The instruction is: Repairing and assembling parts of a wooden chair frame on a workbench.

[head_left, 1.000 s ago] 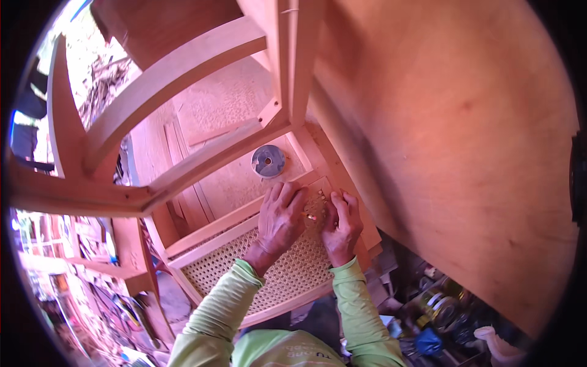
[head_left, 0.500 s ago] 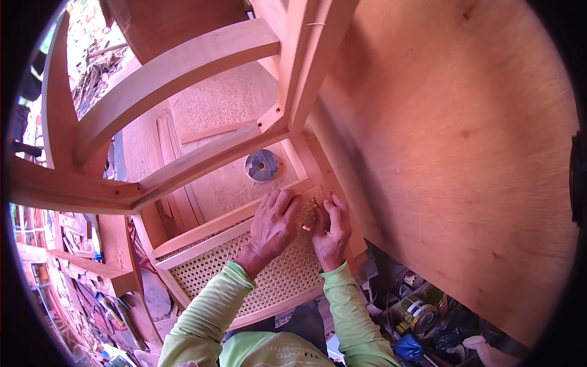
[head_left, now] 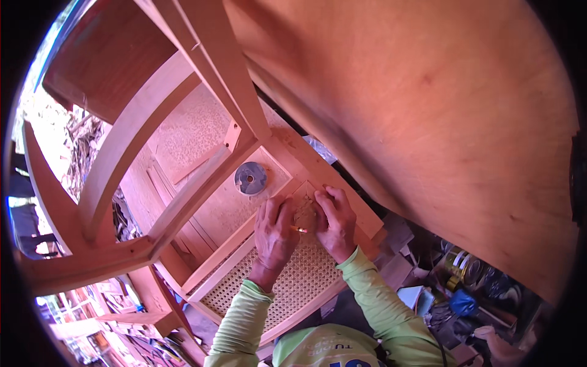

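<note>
Clearly a woodworking workshop. Recognisable by a bare wooden frame [head_left: 125,131], a cane-webbed panel [head_left: 299,275], a broad wooden board [head_left: 428,134] and jumbled containers [head_left: 461,263] at right.

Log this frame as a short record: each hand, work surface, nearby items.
Left hand: fingers curled at the panel's far right corner; pencil-like stub at its fingertips, grip unclear
Right hand: beside it, fingers bent; contents hidden
Work surface: wood-framed woven cane panel
Nearby: grey disc with centre hole, just beyond the left hand; curved wooden rail, upper left
</note>
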